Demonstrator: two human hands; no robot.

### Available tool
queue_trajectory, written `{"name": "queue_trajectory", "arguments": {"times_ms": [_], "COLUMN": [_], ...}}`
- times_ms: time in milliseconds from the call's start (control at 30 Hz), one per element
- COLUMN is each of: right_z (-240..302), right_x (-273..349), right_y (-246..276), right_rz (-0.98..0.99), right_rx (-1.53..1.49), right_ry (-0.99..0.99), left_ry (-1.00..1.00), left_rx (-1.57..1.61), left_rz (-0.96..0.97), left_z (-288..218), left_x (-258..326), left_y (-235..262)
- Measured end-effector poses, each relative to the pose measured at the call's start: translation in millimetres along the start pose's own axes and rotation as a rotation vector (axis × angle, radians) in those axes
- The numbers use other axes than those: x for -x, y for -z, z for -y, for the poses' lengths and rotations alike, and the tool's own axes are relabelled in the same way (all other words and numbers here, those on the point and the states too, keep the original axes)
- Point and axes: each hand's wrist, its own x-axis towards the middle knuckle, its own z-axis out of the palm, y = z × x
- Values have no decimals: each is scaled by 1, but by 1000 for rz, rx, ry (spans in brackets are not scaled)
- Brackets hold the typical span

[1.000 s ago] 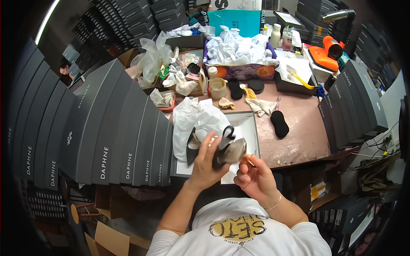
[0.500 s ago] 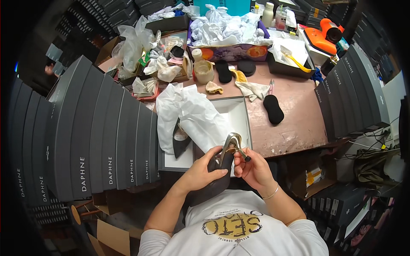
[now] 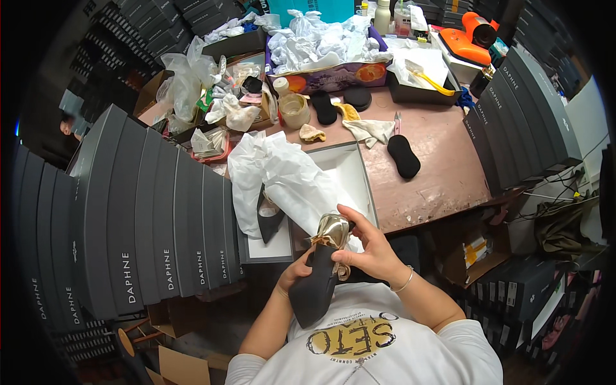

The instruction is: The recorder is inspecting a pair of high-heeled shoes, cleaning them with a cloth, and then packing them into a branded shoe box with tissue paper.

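1. Left hand (image 3: 294,273): fingers curled around the shoe (image 3: 316,285) from its 9 o'clock side; only the thumb side shows, the rest sits behind the sole.
2. Right hand (image 3: 371,249): fingers closed on the shoe's upper end, thumb pressed near the gold toe (image 3: 331,231), index laid along the top.
3. Shoe: held in both hands close to the chest, dark sole facing the camera, gold end pointing to 12 o'clock, dark end to 6.
4. Open box (image 3: 359,186): white-lined, on the table (image 3: 443,167) just at 12 o'clock of the hands.
5. Tissue paper (image 3: 282,179): crumpled, spilling over the box toward 10 o'clock.
6. Second shoe (image 3: 268,215): dark, pointed, partly under the tissue; probably the pair's mate, view too covered to confirm.
7. Black insole (image 3: 403,156): flat on the table, at 1 o'clock of the hands, apart from the box.
8. Grey boxes (image 3: 147,218): stacked in a row at 9 o'clock; a further row (image 3: 520,109) at 2 o'clock.
9. Tape roll (image 3: 294,110): on the table at 12 o'clock, well beyond the box.
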Motion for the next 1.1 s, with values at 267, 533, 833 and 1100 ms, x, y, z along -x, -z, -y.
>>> {"name": "queue_trajectory", "arguments": {"times_ms": [267,533,833,1100], "right_z": [8,-94,33,39], "right_x": [-11,-100,-48,-43], "right_y": [17,186,46,31], "right_rz": [162,-510,179,-146], "right_rx": [217,1345,823,910], "right_ry": [1,-44,632,631], "left_ry": [17,-234,-259,-237], "left_rx": [-455,-485,-451,-486], "left_rz": [-124,-243,-267,-251], "left_z": [-17,-27,-17,-13], "left_x": [-11,-37,-32,-20], "left_y": [-22,-17,-24,-32]}}
